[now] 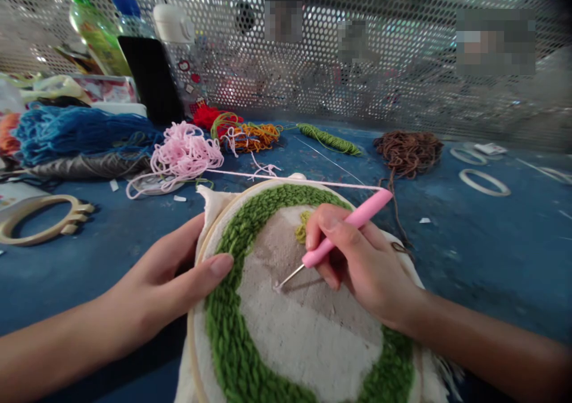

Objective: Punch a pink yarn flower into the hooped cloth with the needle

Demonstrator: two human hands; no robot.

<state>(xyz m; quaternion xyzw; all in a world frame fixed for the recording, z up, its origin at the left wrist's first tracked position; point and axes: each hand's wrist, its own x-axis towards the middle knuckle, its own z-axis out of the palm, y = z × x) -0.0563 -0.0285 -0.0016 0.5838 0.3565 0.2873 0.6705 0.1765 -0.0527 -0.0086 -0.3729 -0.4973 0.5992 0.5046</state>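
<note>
A left hand [156, 287] grips the near-left rim of a wooden embroidery hoop [193, 349], thumb on the looped green yarn [226, 331] and fingers tucked out of sight beneath, apparently to steady the stretched cloth [308, 343]. A right hand [361, 248] closes pen-style around a pink-handled needle tool [369, 209], its slanted metal tip at the bare cloth inside the green band, a hold that seems chosen for fine control. A pink strand [286, 180] runs from the tool's upper end, above the fabric, to a loose pink heap [185, 152] at left, likely leaving it free to feed. A small yellow-green patch [301, 227] sits near the right fingers. On the scuffed blue table [487, 260], blue yarn [80, 132] lies far left, a green skein [328, 139] and brown bundle [409, 152] beyond the hoop, an empty hoop [22, 239] at left and pale rings [491, 192] at right. A dark upright slab [149, 78] stands near a green-capped bottle [92, 33], before a perforated metal screen [313, 87] with blurred shapes behind.
</note>
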